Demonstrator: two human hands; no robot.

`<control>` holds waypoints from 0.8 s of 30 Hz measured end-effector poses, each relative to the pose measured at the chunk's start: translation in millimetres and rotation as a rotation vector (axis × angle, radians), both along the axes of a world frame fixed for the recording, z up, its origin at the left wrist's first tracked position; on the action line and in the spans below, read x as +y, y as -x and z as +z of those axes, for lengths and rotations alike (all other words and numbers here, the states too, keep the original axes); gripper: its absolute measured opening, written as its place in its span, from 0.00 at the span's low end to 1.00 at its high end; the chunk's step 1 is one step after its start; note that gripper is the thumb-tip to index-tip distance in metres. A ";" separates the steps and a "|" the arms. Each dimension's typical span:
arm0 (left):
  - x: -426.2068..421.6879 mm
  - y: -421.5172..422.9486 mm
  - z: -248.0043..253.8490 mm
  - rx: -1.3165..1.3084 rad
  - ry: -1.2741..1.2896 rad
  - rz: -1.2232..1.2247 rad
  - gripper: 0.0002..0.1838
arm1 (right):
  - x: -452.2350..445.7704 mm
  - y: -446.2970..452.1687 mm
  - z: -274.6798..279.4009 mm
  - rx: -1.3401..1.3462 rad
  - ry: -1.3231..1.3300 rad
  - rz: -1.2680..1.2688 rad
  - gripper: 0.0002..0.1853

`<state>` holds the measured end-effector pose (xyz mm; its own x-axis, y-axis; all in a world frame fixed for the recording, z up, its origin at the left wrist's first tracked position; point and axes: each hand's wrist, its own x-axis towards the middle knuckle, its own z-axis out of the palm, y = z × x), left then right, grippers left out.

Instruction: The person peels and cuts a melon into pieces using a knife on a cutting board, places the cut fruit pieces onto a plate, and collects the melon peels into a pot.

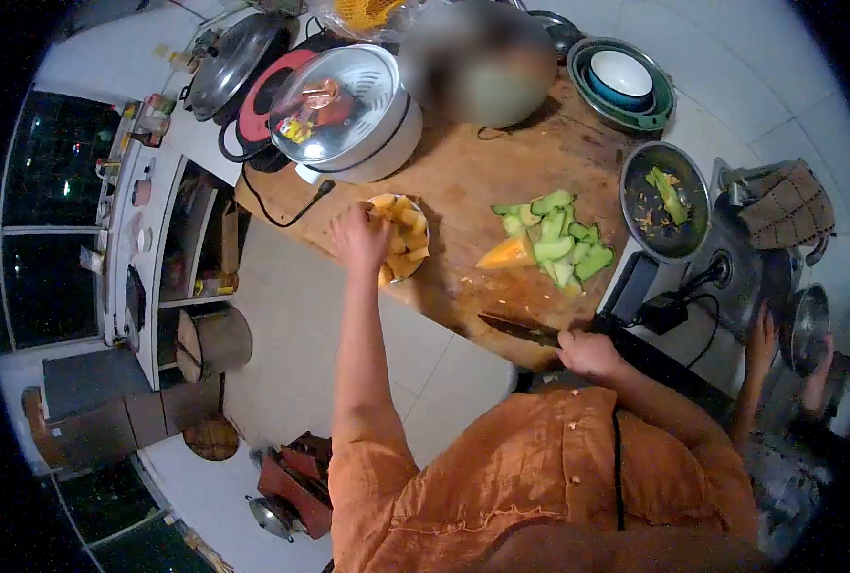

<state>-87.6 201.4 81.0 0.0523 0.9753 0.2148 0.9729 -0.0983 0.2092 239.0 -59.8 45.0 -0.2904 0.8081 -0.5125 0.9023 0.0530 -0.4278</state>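
Right hand (589,354) grips knife (520,330) (peels (560,239), wedge (508,253) beyond); left hand (360,237) at bowl (429,229), fingers unclear

Bowl (428,230) left of peelings (558,239) on table (463,181), pot (385,148) behind bowl, knife (518,329) before peelings

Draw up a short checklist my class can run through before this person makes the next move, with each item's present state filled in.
1. Right hand gripping the knife: ok, closed around its handle end.
2. Blade away from the left hand: ok, they are well apart.
3. Left hand free of orange pieces: cannot tell, its fingertips are hidden.
4. Bowl set back from the edge of the wooden worktop: not ok, it sits right by it.
5. Orange wedge clear of the green pieces: not ok, they crowd its side.
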 end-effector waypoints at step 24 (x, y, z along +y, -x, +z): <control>-113.6 -121.2 -70.8 -0.653 0.469 -0.120 0.19 | -7.0 -39.2 21.2 0.201 -0.259 -0.332 0.14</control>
